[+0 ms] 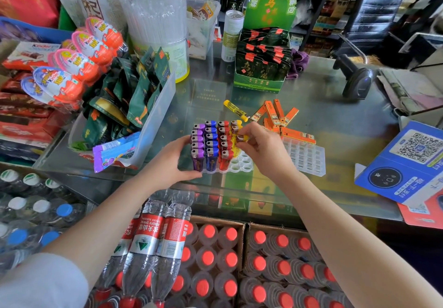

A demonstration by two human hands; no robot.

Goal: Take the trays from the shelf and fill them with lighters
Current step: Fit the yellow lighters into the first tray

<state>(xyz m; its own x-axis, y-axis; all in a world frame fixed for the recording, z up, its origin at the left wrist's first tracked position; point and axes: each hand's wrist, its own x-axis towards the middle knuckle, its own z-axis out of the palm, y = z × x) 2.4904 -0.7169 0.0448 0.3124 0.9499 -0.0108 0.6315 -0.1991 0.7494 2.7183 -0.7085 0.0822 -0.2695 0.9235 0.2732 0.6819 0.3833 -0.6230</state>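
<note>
Head view: A white tray with round holes sits on the glass counter. It holds upright lighters in rows: purple, blue, red and a part-filled yellow row. The left hand grips the tray's left edge, fingers curled against the purple row. The right hand pinches a yellow lighter at its metal top, over the yellow row. A second, clear tray lies just right. Orange lighters lie loose behind, and another yellow one lies flat.
</note>
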